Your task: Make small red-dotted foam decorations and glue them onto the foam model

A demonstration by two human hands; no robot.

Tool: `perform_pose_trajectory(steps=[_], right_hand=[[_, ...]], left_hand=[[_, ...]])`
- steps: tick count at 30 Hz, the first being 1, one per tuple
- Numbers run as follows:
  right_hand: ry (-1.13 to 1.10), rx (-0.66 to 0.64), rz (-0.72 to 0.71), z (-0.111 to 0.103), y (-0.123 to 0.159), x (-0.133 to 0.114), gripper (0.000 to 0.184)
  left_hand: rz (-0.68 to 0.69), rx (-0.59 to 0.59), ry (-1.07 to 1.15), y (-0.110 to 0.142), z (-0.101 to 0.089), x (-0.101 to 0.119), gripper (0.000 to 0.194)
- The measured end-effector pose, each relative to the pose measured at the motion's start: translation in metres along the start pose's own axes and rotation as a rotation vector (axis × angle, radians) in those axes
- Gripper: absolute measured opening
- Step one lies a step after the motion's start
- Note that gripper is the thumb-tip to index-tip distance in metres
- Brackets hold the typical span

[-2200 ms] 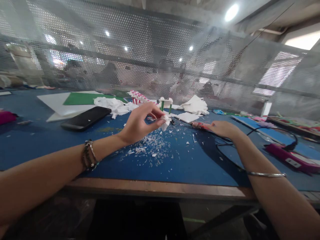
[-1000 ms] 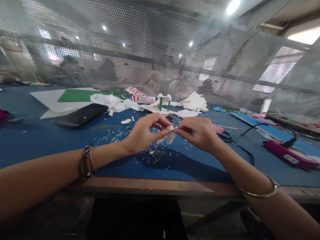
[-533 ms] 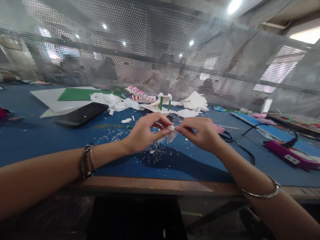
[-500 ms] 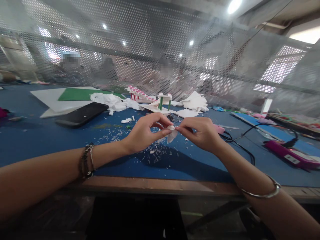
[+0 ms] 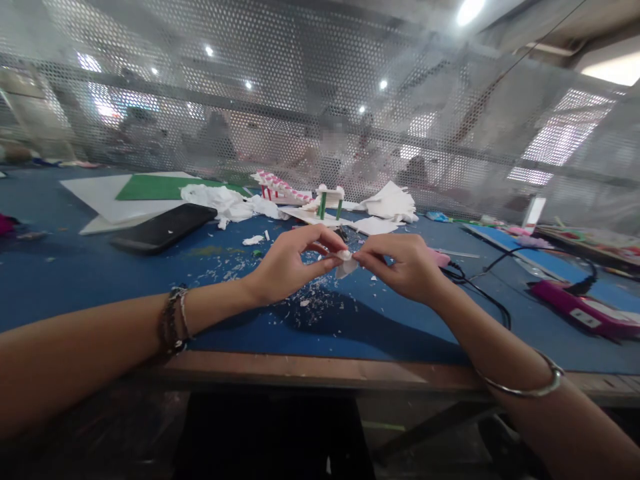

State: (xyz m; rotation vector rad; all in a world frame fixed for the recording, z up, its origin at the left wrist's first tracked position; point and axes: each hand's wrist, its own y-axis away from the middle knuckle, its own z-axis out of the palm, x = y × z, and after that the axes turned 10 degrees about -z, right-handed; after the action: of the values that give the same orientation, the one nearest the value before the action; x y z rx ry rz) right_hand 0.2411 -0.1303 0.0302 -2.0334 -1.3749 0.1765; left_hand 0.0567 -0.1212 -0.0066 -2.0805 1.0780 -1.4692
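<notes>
A small crumpled piece of white tissue (image 5: 346, 268) is pinched above the table between my two hands. My left hand (image 5: 289, 267) grips it between thumb and fingertips. From the other side, my right hand (image 5: 403, 263) has thumb and index finger pressed together at its edge; whether a bit of the tissue lies between those fingertips is too small to be certain. White shreds (image 5: 320, 303) are scattered on the blue table top below. Behind my hands stands a small white model with green posts (image 5: 330, 200), beside a pink-and-white stepped piece (image 5: 283, 190).
A black phone (image 5: 165, 229) lies at left before white and green sheets (image 5: 150, 188). Crumpled white tissue (image 5: 220, 202) and a white stack (image 5: 393, 203) sit at the back. At right are a black cable (image 5: 500, 310), a purple power strip (image 5: 583, 307) and a blue board (image 5: 530, 257).
The white tissue piece and the fingertips around it have shifted very slightly to the right. Otherwise both hands keep nearly the same pose.
</notes>
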Motion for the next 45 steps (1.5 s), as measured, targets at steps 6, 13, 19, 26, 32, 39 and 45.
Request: perform_pose_trajectory(steps=[6, 13, 19, 26, 32, 39, 45], right_hand=[[-0.002, 0.003, -0.001, -0.0001, -0.001, 0.0001, 0.028], [0.005, 0.005, -0.02, 0.0001, -0.0005, -0.0006, 0.03], [-0.001, -0.005, -0.022, 0.0016, 0.0, 0.0005, 0.029], [0.014, 0.034, 0.027, 0.0014, 0.0004, 0.001, 0.024], [-0.112, 0.036, 0.081, -0.0003, 0.0001, -0.0021, 0.015], [-0.109, 0.069, 0.096, 0.0015, 0.0008, -0.003, 0.009], [-0.092, 0.064, 0.127, 0.0, 0.0013, -0.0013, 0.015]], left_hand=[[0.018, -0.011, -0.021, -0.0003, -0.0003, 0.0012, 0.008], [0.091, -0.028, -0.098, -0.0012, -0.0034, 0.0025, 0.009], [0.198, -0.073, -0.186, -0.0025, -0.007, 0.0018, 0.01], [0.213, -0.068, -0.193, -0.0046, -0.009, -0.0029, 0.009], [0.039, -0.035, -0.063, -0.0071, -0.0073, -0.0066, 0.009], [-0.016, -0.053, 0.006, -0.0037, -0.0065, -0.0056, 0.009], [0.029, -0.043, 0.006, -0.0039, -0.0068, -0.006, 0.008]])
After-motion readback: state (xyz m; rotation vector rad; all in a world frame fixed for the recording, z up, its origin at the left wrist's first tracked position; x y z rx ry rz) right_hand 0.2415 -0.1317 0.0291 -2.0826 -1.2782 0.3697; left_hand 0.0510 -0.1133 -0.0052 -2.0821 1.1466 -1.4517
